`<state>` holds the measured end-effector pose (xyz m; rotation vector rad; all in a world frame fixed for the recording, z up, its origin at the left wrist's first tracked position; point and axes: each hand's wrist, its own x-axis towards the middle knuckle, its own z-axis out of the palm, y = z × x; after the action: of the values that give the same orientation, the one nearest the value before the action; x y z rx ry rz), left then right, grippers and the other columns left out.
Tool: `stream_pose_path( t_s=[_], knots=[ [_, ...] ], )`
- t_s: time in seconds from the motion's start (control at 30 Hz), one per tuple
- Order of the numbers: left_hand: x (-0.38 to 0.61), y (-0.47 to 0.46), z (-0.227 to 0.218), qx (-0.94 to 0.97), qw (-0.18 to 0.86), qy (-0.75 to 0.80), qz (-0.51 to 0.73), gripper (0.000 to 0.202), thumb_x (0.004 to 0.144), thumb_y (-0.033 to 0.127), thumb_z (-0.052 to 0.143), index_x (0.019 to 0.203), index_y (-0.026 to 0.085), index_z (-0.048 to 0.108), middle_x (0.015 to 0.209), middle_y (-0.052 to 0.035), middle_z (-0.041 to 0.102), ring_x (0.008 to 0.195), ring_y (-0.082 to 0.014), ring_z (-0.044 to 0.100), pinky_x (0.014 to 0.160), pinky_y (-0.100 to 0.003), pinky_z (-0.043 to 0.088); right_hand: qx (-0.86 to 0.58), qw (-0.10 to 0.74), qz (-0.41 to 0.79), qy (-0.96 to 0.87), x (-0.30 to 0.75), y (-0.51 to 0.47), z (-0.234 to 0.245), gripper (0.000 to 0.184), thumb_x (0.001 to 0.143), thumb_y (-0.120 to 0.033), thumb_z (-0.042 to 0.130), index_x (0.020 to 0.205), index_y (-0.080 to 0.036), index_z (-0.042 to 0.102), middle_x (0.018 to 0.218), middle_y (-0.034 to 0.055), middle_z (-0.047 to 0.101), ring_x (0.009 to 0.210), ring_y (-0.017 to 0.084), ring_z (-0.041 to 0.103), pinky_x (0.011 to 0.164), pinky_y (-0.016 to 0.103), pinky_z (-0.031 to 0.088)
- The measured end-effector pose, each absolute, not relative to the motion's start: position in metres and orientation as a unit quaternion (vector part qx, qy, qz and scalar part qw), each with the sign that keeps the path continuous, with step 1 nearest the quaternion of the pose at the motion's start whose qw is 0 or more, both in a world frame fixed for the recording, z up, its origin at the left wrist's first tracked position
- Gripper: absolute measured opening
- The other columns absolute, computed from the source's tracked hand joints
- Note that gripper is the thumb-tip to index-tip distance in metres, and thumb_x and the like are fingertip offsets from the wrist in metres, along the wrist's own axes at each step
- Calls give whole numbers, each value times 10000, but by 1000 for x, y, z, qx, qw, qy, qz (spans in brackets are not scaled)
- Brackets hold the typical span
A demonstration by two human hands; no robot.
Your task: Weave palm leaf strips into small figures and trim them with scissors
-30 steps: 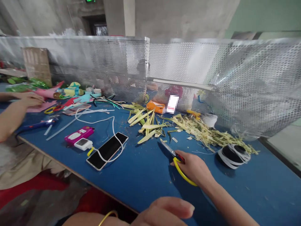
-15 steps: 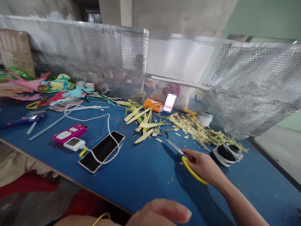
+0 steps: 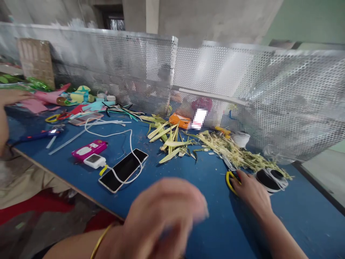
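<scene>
Head view. The scissors are grasped by their handles in the right hand, at the right of the blue table; the blades are directed toward the shreds on the far side. The spool is seen just beside this hand, to its right. The left hand, blurred, is held curled at the near centre; whether anything is gripped in it cannot be told. The phone, crossed by a cable, is seen farther left; husks are strewn at the far centre.
</scene>
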<state>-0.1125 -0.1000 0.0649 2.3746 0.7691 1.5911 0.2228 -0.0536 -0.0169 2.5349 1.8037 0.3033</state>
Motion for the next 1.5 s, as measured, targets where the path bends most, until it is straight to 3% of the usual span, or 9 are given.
stream_pose_path(
  t_s=[0.1, 0.27, 0.43, 0.57, 0.63, 0.8, 0.93, 1.1, 1.5],
  knots=[
    [-106, -51, 59, 838, 35, 382, 389, 231, 889, 182, 516, 1077, 213, 647, 1014, -67, 701, 957, -208, 640, 857, -359, 523, 757, -1, 181, 628, 216, -56, -23, 275, 938, -284, 452, 1029, -137, 666, 965, 143, 687, 888, 295, 655, 717, 350, 458],
    [-98, 14, 27, 825, -11, 540, 165, 199, 853, 138, 484, 915, 108, 671, 893, -161, 669, 803, -254, 623, 665, -337, 440, 685, -67, 223, 690, 200, -56, -25, 245, 927, -265, 509, 1041, -121, 671, 1017, 144, 673, 932, 288, 625, 815, 366, 466],
    [-100, 31, 12, 797, 40, 587, 135, 185, 806, 207, 582, 638, 158, 644, 655, -106, 632, 636, -217, 600, 560, -289, 338, 624, -111, 179, 753, 181, -59, -29, 257, 920, -249, 528, 1090, -119, 671, 1064, 147, 672, 977, 288, 615, 859, 385, 464],
    [-101, 24, 26, 778, 41, 586, 221, 225, 828, 247, 533, 639, 190, 641, 674, -73, 646, 647, -194, 582, 576, -285, 323, 603, -191, 110, 766, 175, -60, -34, 260, 925, -277, 510, 1073, -150, 683, 1077, 139, 678, 1013, 297, 605, 894, 408, 452],
    [-91, 20, 35, 753, 124, 570, 304, 189, 795, 263, 563, 632, 196, 633, 634, -42, 636, 605, -170, 557, 582, -279, 337, 600, -262, 42, 754, 172, -57, -31, 278, 928, -329, 496, 1045, -171, 693, 1062, 126, 687, 1011, 292, 607, 896, 412, 448],
    [-36, 11, 34, 625, 519, 450, 371, 156, 737, 300, 614, 641, 179, 593, 549, 11, 578, 526, -126, 530, 520, -241, 370, 584, -444, -272, 622, 158, -37, -9, 341, 822, -509, 606, 915, -203, 722, 945, 71, 729, 932, 257, 643, 864, 372, 459],
    [1, 5, 10, 573, 599, 428, 360, 189, 706, 323, 640, 622, 171, 566, 530, 22, 557, 503, -107, 499, 490, -226, 361, 539, -556, -431, 464, 150, -27, -7, 392, 691, -545, 728, 820, -175, 698, 714, 21, 673, 648, 165, 583, 635, 285, 440],
    [7, -1, -16, 611, 612, 390, 316, 198, 689, 314, 649, 591, 166, 559, 489, 40, 510, 471, -88, 440, 477, -220, 337, 535, -569, -461, 422, 149, -34, -24, 349, 686, -472, 755, 603, -176, 589, 534, -39, 528, 524, 98, 426, 538, 243, 329],
    [4, -1, -9, 563, 623, 413, 354, 242, 704, 373, 674, 773, 153, 600, 657, 8, 585, 568, -114, 536, 475, -215, 401, 548, -478, -467, 502, 144, -45, -13, 419, 669, -544, 754, 624, -178, 554, 523, -48, 498, 512, 89, 418, 516, 229, 342]
  ],
)
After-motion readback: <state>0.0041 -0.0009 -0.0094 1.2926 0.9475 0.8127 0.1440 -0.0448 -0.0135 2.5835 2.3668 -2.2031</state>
